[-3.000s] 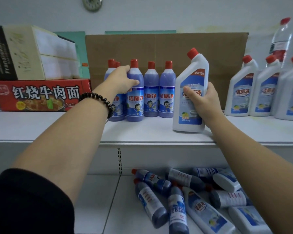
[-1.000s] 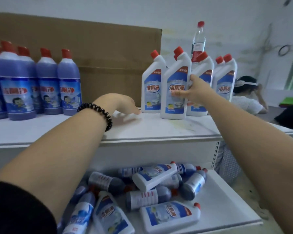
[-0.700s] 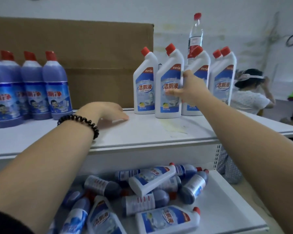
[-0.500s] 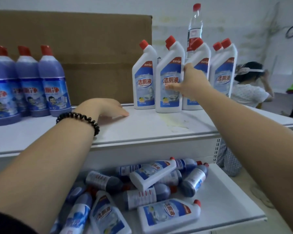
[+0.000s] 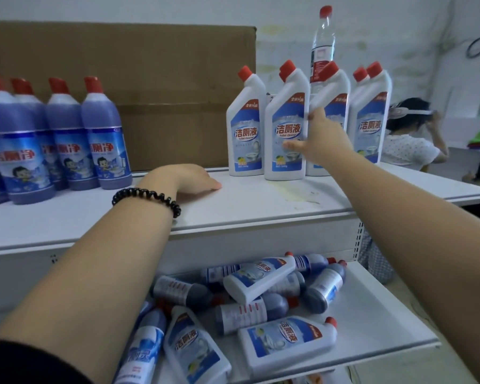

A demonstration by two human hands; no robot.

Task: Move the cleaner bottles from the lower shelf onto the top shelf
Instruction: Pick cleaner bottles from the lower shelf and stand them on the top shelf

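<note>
Three seconds ago the right hand point(image 5: 320, 142) gripped the white bottle point(image 5: 286, 120) near the front lip of the top shelf point(image 5: 261, 209). That bottle now stands upright far back at the right, second from the left in the white row point(image 5: 369, 123) and a little nearer than its neighbours. The hand has stayed on it over the last half second: the thumb lies straight across the label, a forefinger points up the bottle's right side, and nothing is curled round it. The left hand point(image 5: 190, 178), which earlier held one of the purple bottles point(image 5: 106, 139), has come off them. It rests palm down with relaxed fingers on the shelf, and a black bracelet point(image 5: 147, 196) is on its wrist. It lies on the broad strip of shelf surface that shows between the purple bottles at the left and the white row at the right, with a yellowish stain just right of it. All the upright bottles stand well back from the front edge, and cardboard point(image 5: 150, 79) closes the far side behind them. A water bottle point(image 5: 322, 42) rises behind the white row. On the lower shelf point(image 5: 385, 325) a pile point(image 5: 261, 281) of white and purple bottles lies on its side, heaped toward the left and middle, and shelf surface shows at the right end, up to the raised lip. Another person point(image 5: 408, 151) sits beyond the shelf's right end.
</note>
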